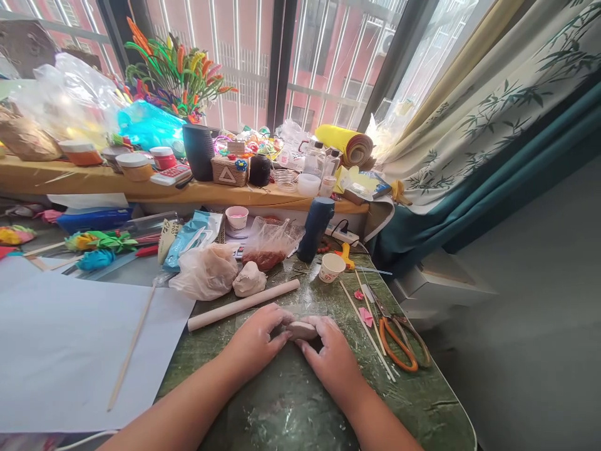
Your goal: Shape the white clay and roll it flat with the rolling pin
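Note:
Between my two hands is a flat, rounded piece of pale clay, held a little above the green table. My left hand pinches its left edge, thumb below and fingers above. On the opposite edge, my right hand grips in the same way. Whitish residue covers the fingers of both hands. Just beyond them lies a pale rolling pin, tilted up to the right. A larger lump of clay sits behind the pin, touching a crumpled plastic bag.
Scissors with orange handles and thin sticks lie at the right edge. A paper cup and a dark cylinder stand behind. White paper with a wooden stick covers the left. Jars and craft items crowd the windowsill.

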`<state>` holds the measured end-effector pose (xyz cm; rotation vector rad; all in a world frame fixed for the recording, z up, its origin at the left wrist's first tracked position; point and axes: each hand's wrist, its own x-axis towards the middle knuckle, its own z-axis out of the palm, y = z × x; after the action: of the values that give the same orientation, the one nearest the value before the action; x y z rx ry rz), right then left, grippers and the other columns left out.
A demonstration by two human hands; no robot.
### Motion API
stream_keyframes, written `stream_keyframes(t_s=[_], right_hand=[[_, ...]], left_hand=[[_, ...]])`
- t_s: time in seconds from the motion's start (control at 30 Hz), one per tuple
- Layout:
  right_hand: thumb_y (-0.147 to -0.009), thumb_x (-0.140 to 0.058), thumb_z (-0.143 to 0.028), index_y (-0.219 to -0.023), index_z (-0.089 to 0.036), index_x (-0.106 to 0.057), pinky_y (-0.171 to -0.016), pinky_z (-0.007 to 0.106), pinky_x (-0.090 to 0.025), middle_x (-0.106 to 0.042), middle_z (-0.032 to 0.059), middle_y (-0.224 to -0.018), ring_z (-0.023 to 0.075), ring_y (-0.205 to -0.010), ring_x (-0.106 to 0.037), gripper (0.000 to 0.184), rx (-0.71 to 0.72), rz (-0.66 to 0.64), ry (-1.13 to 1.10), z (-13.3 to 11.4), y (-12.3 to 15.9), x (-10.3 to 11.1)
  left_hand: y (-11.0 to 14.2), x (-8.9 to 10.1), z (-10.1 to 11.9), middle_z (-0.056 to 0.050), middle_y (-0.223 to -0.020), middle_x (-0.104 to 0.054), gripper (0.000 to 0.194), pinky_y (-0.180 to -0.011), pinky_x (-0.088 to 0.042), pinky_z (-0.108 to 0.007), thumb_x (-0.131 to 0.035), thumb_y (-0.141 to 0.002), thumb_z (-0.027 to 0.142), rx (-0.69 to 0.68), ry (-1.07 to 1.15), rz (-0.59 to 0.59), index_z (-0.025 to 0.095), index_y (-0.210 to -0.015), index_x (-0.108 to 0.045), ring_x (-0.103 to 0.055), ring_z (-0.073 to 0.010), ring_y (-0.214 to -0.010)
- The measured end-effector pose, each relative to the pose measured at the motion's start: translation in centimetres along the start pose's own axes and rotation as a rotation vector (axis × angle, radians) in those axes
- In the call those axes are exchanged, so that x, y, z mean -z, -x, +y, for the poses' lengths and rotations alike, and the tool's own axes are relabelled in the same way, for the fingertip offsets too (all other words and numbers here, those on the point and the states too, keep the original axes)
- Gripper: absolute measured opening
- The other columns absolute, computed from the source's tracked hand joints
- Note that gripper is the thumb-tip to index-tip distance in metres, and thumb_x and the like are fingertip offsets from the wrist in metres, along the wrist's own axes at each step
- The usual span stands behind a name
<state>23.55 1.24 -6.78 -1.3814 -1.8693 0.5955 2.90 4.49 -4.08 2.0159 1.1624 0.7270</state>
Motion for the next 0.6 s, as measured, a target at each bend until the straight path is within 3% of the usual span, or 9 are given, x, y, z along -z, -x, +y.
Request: stream_keyframes(t_s=[0.2,0.3,0.47,0.6], right_hand=[[-0.085,-0.07,-0.029,-0.105,-0.024,-0.067,-0.079,0.033,-0.055,-0.073,0.0034,-0.096,0.0226,-0.087,-0.069,0.02,-0.085,0.035,-0.124,0.1,0.5,0.1],[-0.09,-0.064,-0.027,-0.106,-0.024,-0.066,-0.084,0.034,-0.056,-0.071,0.0048,-0.101,0.0225,-0.093,-0.068,0.017,-0.019,0.039,-0.204,-0.1,0.6,0.3],[-0.096,-0.054,-0.022,-0.115,-0.025,-0.064,-0.094,0.038,-0.055,-0.068,0.008,-0.112,0.024,-0.107,-0.066,0.021,0.098,0.165,-0.191,-0.8,0.7,0.6],[-0.098,-0.055,-0.024,-0.122,-0.027,-0.064,-0.092,0.039,-0.057,-0.07,0.0077,-0.113,0.0246,-0.106,-0.068,0.027,0.103,0.143,-0.066,-0.9,0.7,0.6]], left_hand=[[0.2,0.1,0.7,-0.001,-0.095,-0.075,0.017,-0.08,-0.054,-0.031,-0.065,-0.08,0.017,0.076,0.061,-0.021,0.023,-0.095,-0.068,-0.069,-0.0217,-0.088],[0.3,0.1,0.9,0.001,-0.09,-0.074,0.015,-0.075,-0.054,-0.03,-0.066,-0.08,0.018,0.072,0.093,-0.041,0.023,-0.093,-0.067,-0.069,-0.0201,-0.082],[0.6,-0.1,0.5,-0.006,-0.118,-0.072,0.046,-0.097,-0.053,-0.039,-0.075,-0.074,0.02,0.067,0.086,0.048,0.023,-0.118,-0.064,-0.068,-0.0266,-0.108],[0.8,0.0,0.3,-0.008,-0.124,-0.07,0.044,-0.101,-0.053,-0.043,-0.072,-0.081,0.026,0.061,0.1,0.045,0.024,-0.123,-0.063,-0.067,-0.0282,-0.113]])
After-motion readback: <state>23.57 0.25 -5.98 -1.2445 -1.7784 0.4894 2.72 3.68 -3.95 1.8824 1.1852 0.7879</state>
